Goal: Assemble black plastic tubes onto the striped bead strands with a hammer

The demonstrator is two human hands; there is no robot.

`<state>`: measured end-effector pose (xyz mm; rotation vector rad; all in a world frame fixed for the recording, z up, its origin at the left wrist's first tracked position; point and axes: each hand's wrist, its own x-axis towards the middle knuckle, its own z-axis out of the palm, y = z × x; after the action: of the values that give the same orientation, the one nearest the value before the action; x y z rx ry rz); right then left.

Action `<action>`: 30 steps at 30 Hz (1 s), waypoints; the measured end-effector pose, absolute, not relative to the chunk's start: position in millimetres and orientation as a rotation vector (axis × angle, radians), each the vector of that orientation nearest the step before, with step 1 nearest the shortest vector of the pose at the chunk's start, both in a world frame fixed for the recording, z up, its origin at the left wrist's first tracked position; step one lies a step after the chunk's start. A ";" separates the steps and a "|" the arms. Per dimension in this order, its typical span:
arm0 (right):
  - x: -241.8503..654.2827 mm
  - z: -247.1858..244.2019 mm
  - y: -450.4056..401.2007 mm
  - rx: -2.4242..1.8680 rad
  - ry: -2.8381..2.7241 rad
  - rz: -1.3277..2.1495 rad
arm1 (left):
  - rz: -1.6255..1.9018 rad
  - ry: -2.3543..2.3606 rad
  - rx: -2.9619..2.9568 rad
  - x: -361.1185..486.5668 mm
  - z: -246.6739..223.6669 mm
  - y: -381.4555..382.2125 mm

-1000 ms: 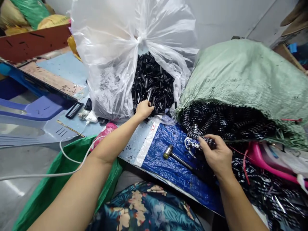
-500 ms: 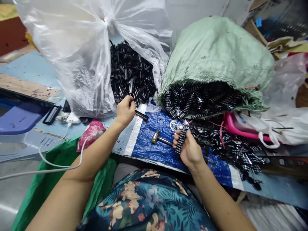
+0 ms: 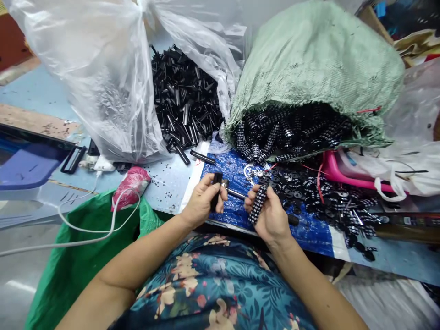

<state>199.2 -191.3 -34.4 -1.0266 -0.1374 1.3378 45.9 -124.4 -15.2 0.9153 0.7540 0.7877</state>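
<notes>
Head view: a black piece [image 3: 217, 178] was gripped by the left hand [image 3: 200, 202], a numbered roll [image 3: 257, 205] by the right hand [image 3: 274, 221], over the blue sheet [image 3: 311, 238]; a drop (perhaps onto the hammer [image 3: 236, 194]) was risked if fingers loosened.

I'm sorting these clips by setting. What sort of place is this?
Probably a small workshop for assembling parts: loose black pieces fill a clear plastic bag, number-marked parts spill from a green sack.

Dark teal garment [image 3: 220, 279], floral print, pale pink-cream blossoms, blue-green leaves; forearms and hands [image 3: 271, 220] bare.
</notes>
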 end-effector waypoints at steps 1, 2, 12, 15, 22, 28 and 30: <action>196.4 -33.7 -190.0 -1.029 -0.147 1.306 | 0.785 0.767 1.003 50.2 -17.4 -127.4; 192.9 -33.4 -188.4 -1.030 -0.182 1.279 | 0.787 0.778 1.096 55.0 -19.6 -130.2; 209.3 -54.3 -209.4 -1.326 -1.724 0.408 | 0.633 0.869 1.187 42.9 -20.7 -134.5; 211.8 -52.9 -210.2 -1.293 -1.834 0.176 | 0.613 0.841 1.166 39.1 -19.2 -135.3; 204.3 -46.5 -208.9 -1.281 -1.828 0.056 | 0.742 0.894 1.110 45.5 -25.3 -144.8; 204.3 -46.3 -210.0 -1.301 -1.794 0.048 | 0.730 0.849 0.948 48.3 -19.7 -145.2; 205.6 -46.3 -211.8 -1.301 -1.816 -0.004 | 0.704 0.842 0.886 48.3 -20.0 -144.2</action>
<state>205.6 -211.8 -46.3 -1.3010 -1.8160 -0.0042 48.3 -144.2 -20.0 0.8860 0.8419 0.7039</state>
